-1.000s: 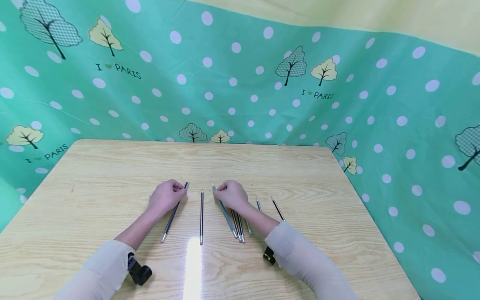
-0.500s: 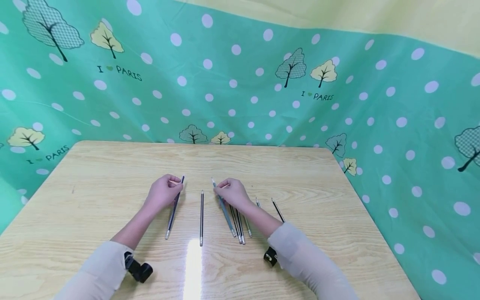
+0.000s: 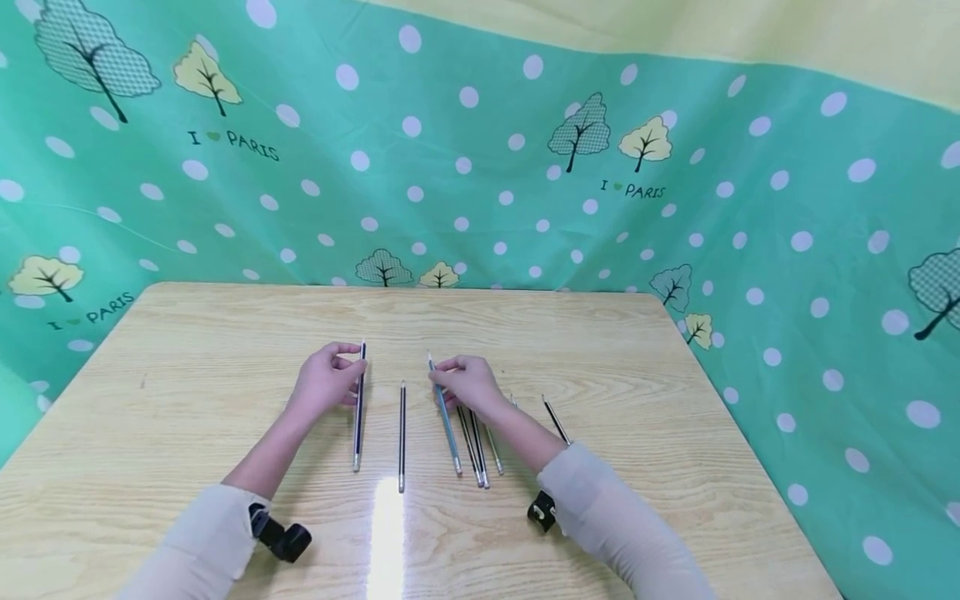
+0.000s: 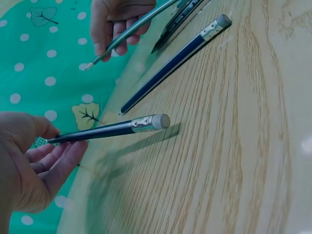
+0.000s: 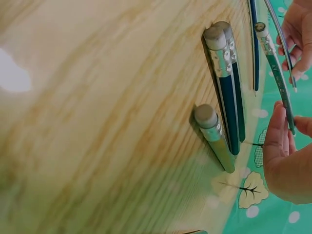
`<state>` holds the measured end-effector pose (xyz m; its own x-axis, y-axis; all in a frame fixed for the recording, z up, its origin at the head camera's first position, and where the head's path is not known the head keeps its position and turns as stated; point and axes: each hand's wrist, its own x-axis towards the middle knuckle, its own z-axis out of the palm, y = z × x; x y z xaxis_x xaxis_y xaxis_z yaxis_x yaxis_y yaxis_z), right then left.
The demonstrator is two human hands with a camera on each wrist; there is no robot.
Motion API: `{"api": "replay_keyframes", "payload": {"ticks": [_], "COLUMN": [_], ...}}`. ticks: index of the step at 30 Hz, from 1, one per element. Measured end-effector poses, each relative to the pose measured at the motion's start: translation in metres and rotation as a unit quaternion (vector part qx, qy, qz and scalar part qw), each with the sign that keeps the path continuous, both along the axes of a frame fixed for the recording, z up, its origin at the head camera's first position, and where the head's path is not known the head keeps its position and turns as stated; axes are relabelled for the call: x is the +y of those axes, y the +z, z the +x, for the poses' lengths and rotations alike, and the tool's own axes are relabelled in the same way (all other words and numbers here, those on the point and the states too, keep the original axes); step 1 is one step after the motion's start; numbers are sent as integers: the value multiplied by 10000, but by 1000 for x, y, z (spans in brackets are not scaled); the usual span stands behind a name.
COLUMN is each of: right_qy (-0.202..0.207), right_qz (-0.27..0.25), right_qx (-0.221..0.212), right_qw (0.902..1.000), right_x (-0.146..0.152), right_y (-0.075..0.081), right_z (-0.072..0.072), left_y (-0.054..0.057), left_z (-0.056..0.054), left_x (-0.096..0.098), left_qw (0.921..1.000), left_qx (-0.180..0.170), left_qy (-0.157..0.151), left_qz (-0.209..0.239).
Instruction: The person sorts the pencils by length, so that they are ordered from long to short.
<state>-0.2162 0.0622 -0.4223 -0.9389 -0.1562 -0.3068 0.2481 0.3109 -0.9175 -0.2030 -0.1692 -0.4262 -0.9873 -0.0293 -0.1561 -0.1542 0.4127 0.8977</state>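
My left hand (image 3: 326, 383) pinches a dark blue pencil (image 3: 358, 425) near its pointed end, thumb on one side and fingers on the other. In the left wrist view its eraser end points away from the hand, above a shadow on the wood. A teal-green pencil (image 3: 447, 425) is pinched near the tip by my right hand (image 3: 471, 387); the right wrist view shows its eraser end (image 5: 261, 28) pointing away from that hand. Between both hands, another dark blue striped pencil (image 3: 402, 437) lies on the table, tip toward the far edge.
Several dark pencils (image 3: 478, 450) lie close together beneath my right hand, with an olive-coloured pencil (image 5: 219, 151) beside them. Farther right, a black pencil (image 3: 557, 418) is partly covered by my sleeve. A green dotted cloth (image 3: 480, 183) hangs behind the wooden table (image 3: 225, 333).
My left hand has moved slightly toward the far edge, its pencil swinging from slanted to nearly straight. The teal pencil's eraser end has shifted left, away from the group.
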Motion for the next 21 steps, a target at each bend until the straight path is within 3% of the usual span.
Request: {"api": "replay_keyframes", "payload": {"ticks": [11,16,21], "right_qy": [-169,-206,-269], "right_qz": [-538,-619,-683], "right_qx": [-42,-149,-82], "right_qw": [9984,9978,9973], "right_x": [3,3,3], "right_y": [4,20,20], "right_z": [-2,2,-1], "left_y": [0,2,4], "left_z": [-2,-2,-3], "left_x": [7,11,15], "left_qw": [9989,9979,9966], "left_qx": [-38,-57,-81], "left_qy": [-2,-16,-39], "left_qz": [464,650,819]}}
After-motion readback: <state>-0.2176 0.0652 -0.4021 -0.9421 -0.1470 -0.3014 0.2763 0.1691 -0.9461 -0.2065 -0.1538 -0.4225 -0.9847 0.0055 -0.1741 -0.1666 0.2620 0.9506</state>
